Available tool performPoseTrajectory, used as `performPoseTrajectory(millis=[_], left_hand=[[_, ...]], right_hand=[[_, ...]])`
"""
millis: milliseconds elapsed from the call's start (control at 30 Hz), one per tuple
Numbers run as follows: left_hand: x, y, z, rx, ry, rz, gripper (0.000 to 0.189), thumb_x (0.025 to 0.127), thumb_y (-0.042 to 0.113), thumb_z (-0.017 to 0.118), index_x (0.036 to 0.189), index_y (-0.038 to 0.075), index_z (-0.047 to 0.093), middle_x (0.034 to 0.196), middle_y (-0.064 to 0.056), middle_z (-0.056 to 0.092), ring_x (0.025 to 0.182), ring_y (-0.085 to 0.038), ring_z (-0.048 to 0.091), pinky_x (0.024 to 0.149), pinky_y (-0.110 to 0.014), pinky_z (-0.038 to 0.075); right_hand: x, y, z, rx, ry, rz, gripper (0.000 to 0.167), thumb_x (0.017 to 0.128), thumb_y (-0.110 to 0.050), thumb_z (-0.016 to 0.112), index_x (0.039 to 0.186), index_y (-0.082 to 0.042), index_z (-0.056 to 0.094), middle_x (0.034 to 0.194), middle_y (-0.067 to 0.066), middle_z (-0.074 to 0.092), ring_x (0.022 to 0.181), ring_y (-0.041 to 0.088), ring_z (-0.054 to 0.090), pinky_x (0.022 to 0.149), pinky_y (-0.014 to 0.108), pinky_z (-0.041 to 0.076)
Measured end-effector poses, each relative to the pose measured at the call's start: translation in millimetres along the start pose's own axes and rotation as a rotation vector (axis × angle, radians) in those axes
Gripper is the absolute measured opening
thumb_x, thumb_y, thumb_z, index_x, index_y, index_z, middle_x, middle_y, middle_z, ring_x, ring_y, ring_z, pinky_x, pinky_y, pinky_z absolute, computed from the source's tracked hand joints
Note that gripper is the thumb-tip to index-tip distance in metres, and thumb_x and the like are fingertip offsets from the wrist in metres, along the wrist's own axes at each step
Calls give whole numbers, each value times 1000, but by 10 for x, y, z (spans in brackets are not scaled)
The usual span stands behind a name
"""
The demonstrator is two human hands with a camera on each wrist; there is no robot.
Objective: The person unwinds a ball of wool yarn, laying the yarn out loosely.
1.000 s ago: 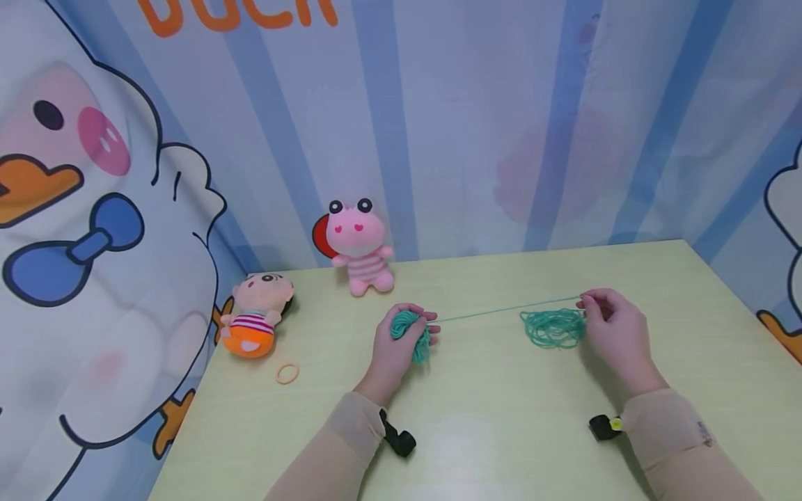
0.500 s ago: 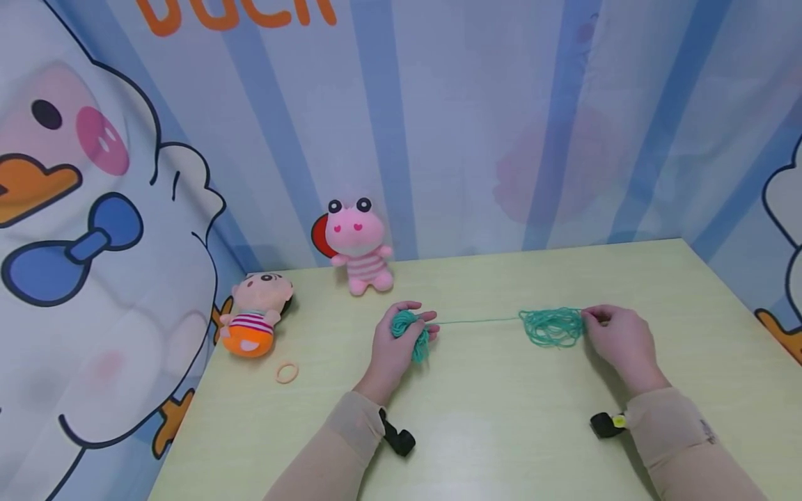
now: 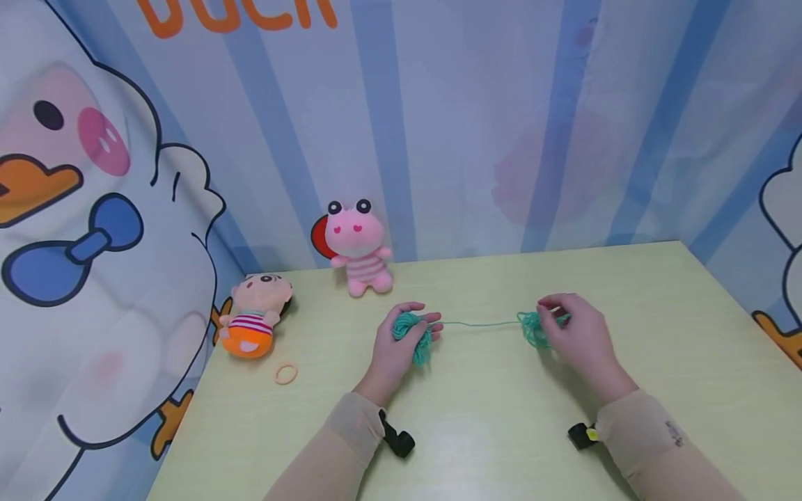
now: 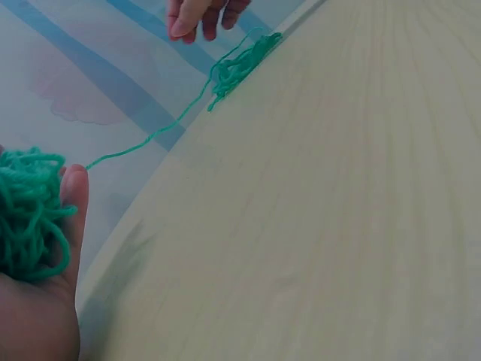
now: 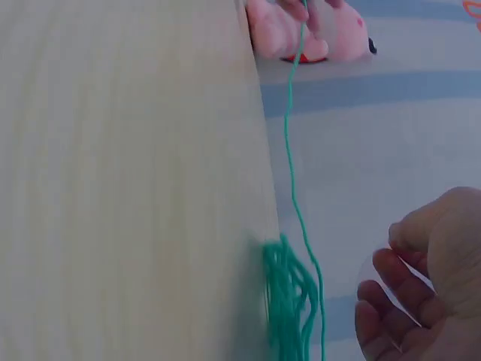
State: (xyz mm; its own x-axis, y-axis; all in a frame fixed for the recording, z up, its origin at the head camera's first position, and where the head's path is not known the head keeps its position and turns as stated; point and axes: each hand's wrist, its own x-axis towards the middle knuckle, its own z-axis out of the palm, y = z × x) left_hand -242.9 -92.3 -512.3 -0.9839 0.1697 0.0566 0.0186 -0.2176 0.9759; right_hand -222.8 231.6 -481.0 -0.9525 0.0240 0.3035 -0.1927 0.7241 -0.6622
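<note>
My left hand (image 3: 388, 355) holds a bundle of teal-green yarn (image 3: 407, 324), its thumb laid across the strands. In the left wrist view the same wound yarn (image 4: 30, 218) fills the palm. A single strand (image 3: 482, 324) runs from it to a loose heap of yarn (image 3: 531, 330) lying on the table at the right. Over that heap hovers my right hand (image 3: 581, 334), hiding part of it. Seen from the right wrist, the right hand (image 5: 432, 286) has loosely bent fingers with no yarn between them; the strand passes beside it.
A pink plush toy (image 3: 363, 247) stands at the table's back edge. Left of it sits a doll (image 3: 253, 320) in orange shorts, with a pale ring (image 3: 286, 374) in front. A striped curtain (image 3: 464, 125) hangs behind the table (image 3: 489, 431).
My right hand has let go of the strand it pinched, first lowering it to the heap, then moving left over the heap. The left hand stays nearly still with its bundle.
</note>
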Motion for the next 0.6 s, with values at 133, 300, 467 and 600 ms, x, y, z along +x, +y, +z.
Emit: performPoseTrajectory(millis=[133, 300, 467, 600], left_hand=[[-3, -13, -15, -6, -36, 32, 43, 113, 10, 61, 149, -8, 47, 138, -26, 75, 119, -28, 80, 103, -42, 66], [-4, -30, -35, -16, -83, 64, 43, 112, 11, 62, 148, -8, 47, 139, -30, 73, 120, -30, 80, 104, -45, 66], [-7, -23, -25, -22, -95, 71, 34, 112, 8, 62, 143, -1, 53, 139, -32, 72, 121, -36, 79, 104, -47, 65], [-6, -22, -20, -19, -96, 72, 32, 112, 6, 60, 143, -1, 53, 138, -31, 73, 123, -39, 78, 105, -49, 65]], right_hand=[[-12, -285, 259, 56, -108, -119, 31, 110, -19, 67, 136, -2, 73, 134, 19, 76, 119, 42, 74, 103, 61, 62], [7, -539, 573, 38, -255, -172, 40, 112, -24, 65, 149, -7, 67, 148, 13, 72, 141, 41, 65, 117, 62, 54], [45, -680, 763, -8, -308, -197, 38, 112, -23, 65, 147, -8, 69, 145, 12, 74, 140, 38, 67, 118, 60, 54], [66, -736, 825, -38, -306, -195, 32, 111, -22, 67, 139, -7, 75, 138, 14, 78, 133, 37, 72, 114, 58, 57]])
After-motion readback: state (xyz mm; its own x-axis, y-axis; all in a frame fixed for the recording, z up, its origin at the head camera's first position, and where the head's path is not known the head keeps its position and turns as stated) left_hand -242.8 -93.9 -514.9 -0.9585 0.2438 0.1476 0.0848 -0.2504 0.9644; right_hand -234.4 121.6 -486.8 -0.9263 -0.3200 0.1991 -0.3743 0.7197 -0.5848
